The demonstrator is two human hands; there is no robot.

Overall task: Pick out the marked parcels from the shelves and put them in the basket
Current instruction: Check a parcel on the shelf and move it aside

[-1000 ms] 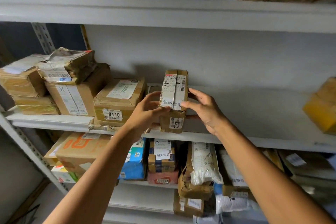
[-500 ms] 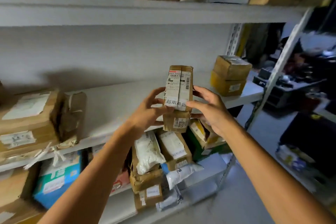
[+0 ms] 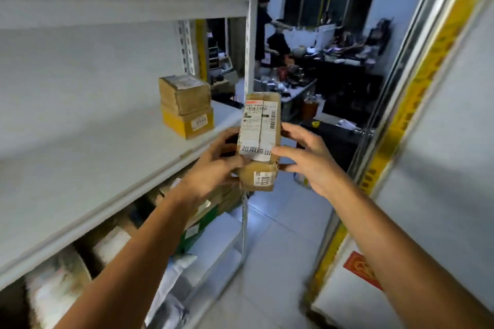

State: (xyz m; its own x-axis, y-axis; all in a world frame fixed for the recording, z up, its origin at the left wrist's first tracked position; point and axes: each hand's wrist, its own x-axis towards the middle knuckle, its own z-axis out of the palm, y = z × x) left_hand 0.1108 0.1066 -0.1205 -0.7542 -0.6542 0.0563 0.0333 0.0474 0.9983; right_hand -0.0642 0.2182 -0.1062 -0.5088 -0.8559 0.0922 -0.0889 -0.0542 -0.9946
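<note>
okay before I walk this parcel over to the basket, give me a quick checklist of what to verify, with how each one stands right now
1. Two-handed hold: ok. The left hand and right hand clasp the parcel from either side.
2. Parcel is marked: ok. It carries a white sticker with printed characters and a 0332 tag.
3. Parcel clear of the shelf: ok. It is held out past the front edge, touching nothing there.
4. Wrapping sound: cannot tell. The lower end looks crumpled.
5. Basket located: cannot tell. No basket is in view.
6. Path ahead: cannot tell. The tiled floor nearby looks open, but clutter and a person lie beyond.
</note>
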